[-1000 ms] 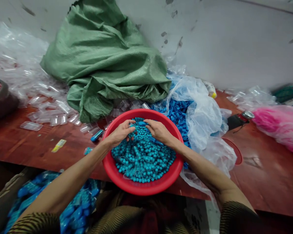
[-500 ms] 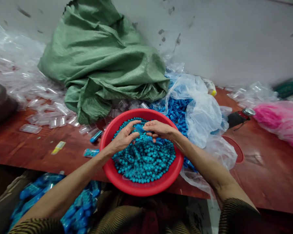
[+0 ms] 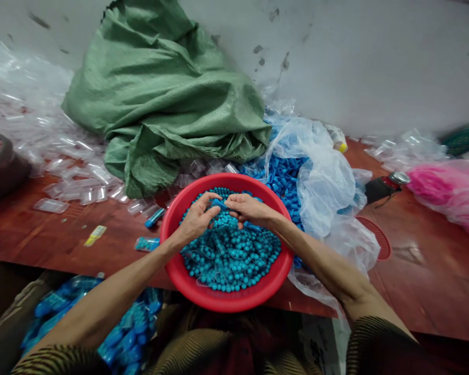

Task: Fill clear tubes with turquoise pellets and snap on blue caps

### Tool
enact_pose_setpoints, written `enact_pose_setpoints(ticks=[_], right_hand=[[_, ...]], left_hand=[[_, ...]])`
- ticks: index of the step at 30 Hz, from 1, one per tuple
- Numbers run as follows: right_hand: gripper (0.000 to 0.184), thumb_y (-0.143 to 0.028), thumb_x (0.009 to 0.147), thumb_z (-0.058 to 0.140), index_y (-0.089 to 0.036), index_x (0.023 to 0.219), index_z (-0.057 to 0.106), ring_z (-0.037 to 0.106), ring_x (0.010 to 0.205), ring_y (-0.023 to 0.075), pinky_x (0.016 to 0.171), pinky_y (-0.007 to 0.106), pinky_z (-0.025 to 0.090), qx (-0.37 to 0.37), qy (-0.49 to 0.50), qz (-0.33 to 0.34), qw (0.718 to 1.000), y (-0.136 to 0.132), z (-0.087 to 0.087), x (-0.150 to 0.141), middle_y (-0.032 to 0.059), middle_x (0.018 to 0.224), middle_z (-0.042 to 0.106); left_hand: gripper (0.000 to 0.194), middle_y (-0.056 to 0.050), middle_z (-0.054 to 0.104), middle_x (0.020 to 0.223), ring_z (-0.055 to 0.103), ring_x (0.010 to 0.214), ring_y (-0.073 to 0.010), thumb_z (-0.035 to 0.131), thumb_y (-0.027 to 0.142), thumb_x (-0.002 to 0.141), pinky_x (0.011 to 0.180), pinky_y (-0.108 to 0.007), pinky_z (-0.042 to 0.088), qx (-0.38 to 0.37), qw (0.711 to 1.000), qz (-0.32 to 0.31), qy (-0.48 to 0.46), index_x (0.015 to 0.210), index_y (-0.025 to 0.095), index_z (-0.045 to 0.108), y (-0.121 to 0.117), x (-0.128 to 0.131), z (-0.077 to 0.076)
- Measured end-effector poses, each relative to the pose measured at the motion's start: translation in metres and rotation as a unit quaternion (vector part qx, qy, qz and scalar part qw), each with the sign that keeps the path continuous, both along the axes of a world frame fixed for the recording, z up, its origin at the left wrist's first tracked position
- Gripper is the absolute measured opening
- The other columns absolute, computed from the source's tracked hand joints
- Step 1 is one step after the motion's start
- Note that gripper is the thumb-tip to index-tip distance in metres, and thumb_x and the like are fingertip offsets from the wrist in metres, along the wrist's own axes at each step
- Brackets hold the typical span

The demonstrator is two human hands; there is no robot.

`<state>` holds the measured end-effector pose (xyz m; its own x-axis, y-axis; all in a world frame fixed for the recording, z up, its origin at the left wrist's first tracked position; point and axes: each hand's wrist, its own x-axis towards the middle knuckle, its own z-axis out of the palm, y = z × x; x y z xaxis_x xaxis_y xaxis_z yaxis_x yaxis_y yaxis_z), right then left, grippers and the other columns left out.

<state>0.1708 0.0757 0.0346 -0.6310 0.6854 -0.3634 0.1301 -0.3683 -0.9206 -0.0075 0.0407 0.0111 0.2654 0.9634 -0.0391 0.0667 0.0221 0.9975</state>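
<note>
Small blue tube (image 3: 220, 204) pinched between fingertips of left hand (image 3: 195, 221) and right hand (image 3: 250, 209), both closed on it, above the teal beads (image 3: 230, 255) at 12 o'clock in the red basin (image 3: 187, 284). Green sack (image 3: 160, 99) at 11 o'clock on the surface (image 3: 426, 281); bag of blue caps (image 3: 285, 177) at 2 o'clock, beside the basin.

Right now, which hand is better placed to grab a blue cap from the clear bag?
Right, probably. The right hand is on the side of the clear plastic bag of blue caps; the left hand sits across the round red plastic basin. Both currently pinch a small blue tube.
</note>
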Motion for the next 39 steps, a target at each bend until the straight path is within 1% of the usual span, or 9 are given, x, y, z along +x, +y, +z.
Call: enact_pose_setpoints(ticks=[5,11,16,19,21,24,28,33,39], right_hand=[[0.029,-0.031,0.076,0.066,-0.017,0.094,0.048,0.057,0.055,0.0076,0.045,0.021,0.053,-0.025,0.056,-0.013,0.998,-0.005,0.010,0.002,-0.0020,0.076,0.060],[0.029,-0.019,0.080,0.058,-0.018,0.105,0.045,0.063,0.058,0.0132,0.047,0.023,0.051,0.147,-0.085,-0.079,0.982,-0.007,0.007,-0.001,-0.0034,0.069,0.060],[0.026,-0.019,0.088,0.048,-0.012,0.112,0.054,0.064,0.091,0.0223,0.082,0.036,0.049,0.404,-0.251,-0.028,0.879,-0.019,0.006,-0.012,0.0109,0.095,0.067],[0.043,-0.030,0.089,0.047,-0.006,0.125,0.046,0.057,0.110,0.0291,0.088,0.041,0.045,0.447,-0.296,0.039,0.843,-0.030,0.005,-0.018,0.0211,0.116,0.059],[0.071,-0.043,0.082,0.058,-0.005,0.137,0.033,0.053,0.115,0.0335,0.087,0.042,0.046,0.449,-0.307,0.064,0.837,-0.036,0.001,-0.022,0.0260,0.127,0.049],[0.099,-0.052,0.070,0.068,-0.005,0.143,0.020,0.055,0.111,0.0367,0.083,0.044,0.048,0.428,-0.322,0.048,0.843,-0.042,-0.008,-0.026,0.0272,0.126,0.049],[0.091,-0.049,0.075,0.063,-0.007,0.143,0.020,0.062,0.098,0.0330,0.080,0.044,0.048,0.410,-0.305,-0.043,0.859,-0.045,-0.012,-0.030,0.0214,0.110,0.061],[0.070,-0.040,0.081,0.059,-0.011,0.139,0.033,0.055,0.112,0.0263,0.091,0.039,0.046,0.409,-0.186,-0.039,0.892,-0.033,-0.001,-0.026,0.0194,0.130,0.051],[0.039,-0.027,0.090,0.039,-0.019,0.125,0.054,0.061,0.089,0.0158,0.078,0.032,0.053,0.251,-0.078,-0.073,0.962,-0.022,0.006,-0.011,0.0075,0.111,0.061]], left_hand=[[0.036,0.004,0.055,0.063,0.049,0.040,-0.0088,0.056,0.042,0.080,0.035,-0.018,0.028,-0.066,0.997,-0.023,-0.028,0.107,0.021,0.044,0.002,-0.011,0.001],[0.032,0.005,0.054,0.061,0.049,0.039,-0.0086,0.056,0.040,0.079,0.035,-0.018,0.027,-0.082,0.996,-0.030,-0.003,0.102,0.020,0.045,-0.001,-0.006,0.007],[0.033,0.007,0.047,0.058,0.043,0.041,-0.0076,0.057,0.037,0.079,0.038,-0.019,0.030,-0.074,0.997,0.004,0.030,0.105,0.019,0.047,-0.007,0.003,0.006],[0.040,0.007,0.046,0.058,0.043,0.045,-0.0093,0.056,0.036,0.080,0.042,-0.021,0.034,-0.068,0.996,0.032,0.048,0.115,0.018,0.045,-0.010,0.006,0.001],[0.043,0.004,0.051,0.064,0.050,0.056,-0.0119,0.054,0.034,0.081,0.052,-0.023,0.041,-0.050,0.997,0.038,0.036,0.119,0.017,0.046,-0.013,0.006,0.000],[0.044,-0.002,0.059,0.082,0.056,0.083,-0.0166,0.054,0.035,0.080,0.074,-0.027,0.045,-0.016,0.999,0.028,0.008,0.120,0.015,0.049,-0.016,0.007,0.006],[0.040,-0.003,0.060,0.094,0.055,0.089,-0.0158,0.055,0.031,0.079,0.082,-0.027,0.044,0.024,1.000,0.018,-0.008,0.116,0.016,0.050,-0.017,0.011,0.024],[0.039,0.004,0.052,0.068,0.048,0.051,-0.0080,0.052,0.031,0.083,0.048,-0.019,0.038,-0.018,0.999,0.026,-0.036,0.119,0.017,0.045,-0.012,0.011,0.028],[0.044,0.004,0.049,0.062,0.049,0.045,-0.0078,0.055,0.040,0.083,0.038,-0.018,0.030,-0.034,0.997,-0.014,-0.061,0.121,0.020,0.044,-0.011,0.004,0.016]])
